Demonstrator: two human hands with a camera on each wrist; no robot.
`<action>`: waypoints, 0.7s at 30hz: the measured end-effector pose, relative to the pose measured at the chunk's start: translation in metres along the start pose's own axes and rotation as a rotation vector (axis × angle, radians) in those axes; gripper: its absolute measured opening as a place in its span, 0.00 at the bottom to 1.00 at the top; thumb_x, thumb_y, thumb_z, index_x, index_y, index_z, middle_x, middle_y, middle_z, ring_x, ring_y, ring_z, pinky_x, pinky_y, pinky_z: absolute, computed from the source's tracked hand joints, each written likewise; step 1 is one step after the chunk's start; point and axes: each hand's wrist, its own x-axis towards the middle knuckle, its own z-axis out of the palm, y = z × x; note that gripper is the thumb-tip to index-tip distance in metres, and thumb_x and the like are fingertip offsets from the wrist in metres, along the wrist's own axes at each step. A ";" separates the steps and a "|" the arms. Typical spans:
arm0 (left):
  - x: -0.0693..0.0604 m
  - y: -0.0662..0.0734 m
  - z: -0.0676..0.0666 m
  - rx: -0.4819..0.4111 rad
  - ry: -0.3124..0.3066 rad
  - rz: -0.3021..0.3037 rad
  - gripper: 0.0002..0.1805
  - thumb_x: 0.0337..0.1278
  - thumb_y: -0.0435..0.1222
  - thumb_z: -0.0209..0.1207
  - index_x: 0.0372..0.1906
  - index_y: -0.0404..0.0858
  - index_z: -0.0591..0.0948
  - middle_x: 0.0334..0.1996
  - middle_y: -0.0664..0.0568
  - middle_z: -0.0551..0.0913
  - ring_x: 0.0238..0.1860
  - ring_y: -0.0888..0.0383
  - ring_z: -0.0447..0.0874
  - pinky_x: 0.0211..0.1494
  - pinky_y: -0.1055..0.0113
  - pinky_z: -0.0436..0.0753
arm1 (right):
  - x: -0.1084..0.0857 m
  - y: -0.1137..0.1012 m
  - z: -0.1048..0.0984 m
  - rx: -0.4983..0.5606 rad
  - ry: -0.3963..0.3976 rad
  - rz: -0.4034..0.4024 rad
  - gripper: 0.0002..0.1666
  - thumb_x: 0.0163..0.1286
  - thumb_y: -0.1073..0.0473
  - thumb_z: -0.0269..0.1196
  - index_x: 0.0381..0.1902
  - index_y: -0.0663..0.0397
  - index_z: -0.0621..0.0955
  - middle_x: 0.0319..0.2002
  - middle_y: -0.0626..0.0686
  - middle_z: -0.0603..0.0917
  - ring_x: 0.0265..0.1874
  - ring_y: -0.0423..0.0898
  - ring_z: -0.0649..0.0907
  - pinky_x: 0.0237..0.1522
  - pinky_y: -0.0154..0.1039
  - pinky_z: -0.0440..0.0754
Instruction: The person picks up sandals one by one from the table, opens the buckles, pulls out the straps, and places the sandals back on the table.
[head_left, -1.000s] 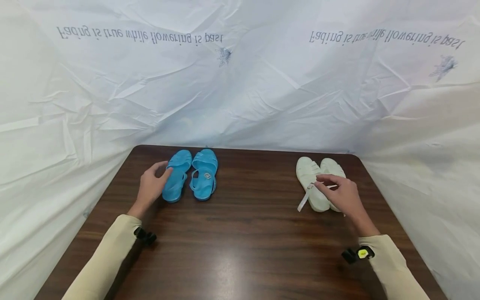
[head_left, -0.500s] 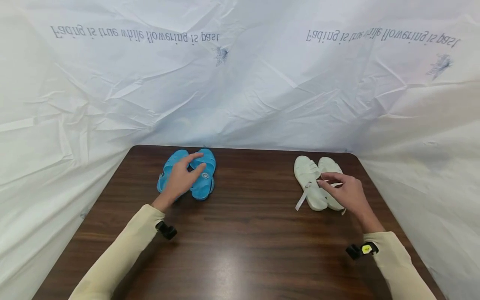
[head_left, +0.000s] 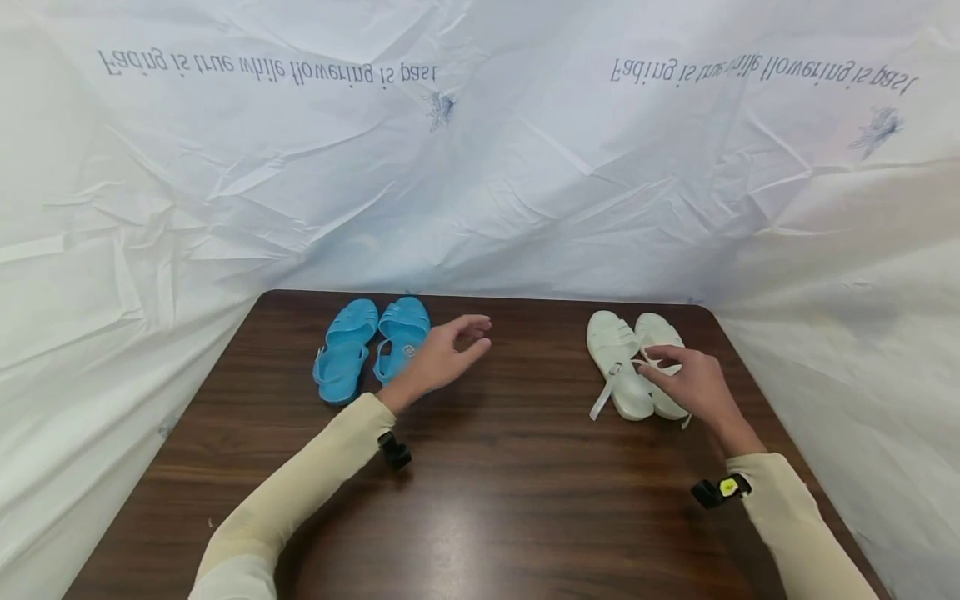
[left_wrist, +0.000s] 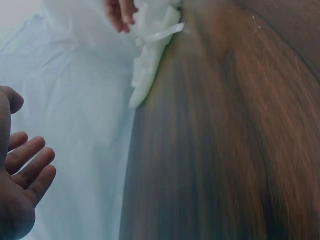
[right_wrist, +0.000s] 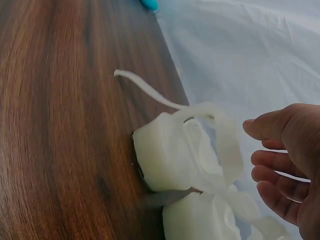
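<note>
Blue sandals (head_left: 341, 379): one pair, side by side, far left of the tabletop (head_left: 525, 467), toes to the far edge; right shoe partly hidden by the left hand (head_left: 446, 354).
Left hand: above the tabletop, just right of the blue sandals; unclenched, fingers relaxed, holding nothing.
White sandals (head_left: 611, 333): one pair, side by side, far right, toes to the far edge; a buckled strap (head_left: 603, 402) juts from the left shoe.
Right hand (head_left: 693, 379): over the right white sandal; unclenched, thumb and fingers apart, gripping nothing; contact cannot be told.
Sheeting (head_left: 525, 183): white, creased, lettered, behind the tabletop.
Sleeves (head_left: 300, 492): cream.
</note>
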 end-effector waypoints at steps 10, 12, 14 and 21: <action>0.022 0.002 0.060 -0.068 -0.127 0.088 0.23 0.76 0.43 0.57 0.69 0.40 0.75 0.62 0.50 0.81 0.60 0.57 0.82 0.62 0.61 0.80 | 0.006 0.009 0.011 -0.058 -0.011 0.004 0.21 0.69 0.54 0.70 0.52 0.65 0.86 0.39 0.63 0.89 0.36 0.57 0.85 0.32 0.49 0.79; 0.026 0.004 0.071 -0.070 -0.145 0.090 0.23 0.76 0.43 0.57 0.69 0.40 0.75 0.62 0.51 0.81 0.59 0.59 0.82 0.62 0.64 0.80 | 0.007 0.009 0.013 -0.067 -0.015 0.007 0.21 0.69 0.55 0.70 0.53 0.66 0.85 0.41 0.63 0.89 0.36 0.57 0.85 0.32 0.49 0.79; 0.030 0.005 0.080 -0.073 -0.155 0.093 0.22 0.76 0.43 0.57 0.68 0.40 0.75 0.61 0.50 0.82 0.57 0.60 0.83 0.60 0.67 0.80 | 0.008 0.008 0.014 -0.075 -0.022 0.010 0.22 0.69 0.56 0.70 0.54 0.66 0.85 0.43 0.65 0.88 0.37 0.57 0.85 0.33 0.52 0.80; 0.046 0.011 0.116 -0.108 -0.186 0.091 0.22 0.76 0.45 0.56 0.66 0.40 0.77 0.57 0.47 0.85 0.51 0.65 0.83 0.54 0.72 0.81 | 0.009 0.008 0.017 -0.099 -0.034 0.013 0.20 0.69 0.58 0.69 0.53 0.67 0.85 0.45 0.67 0.88 0.39 0.61 0.86 0.38 0.59 0.81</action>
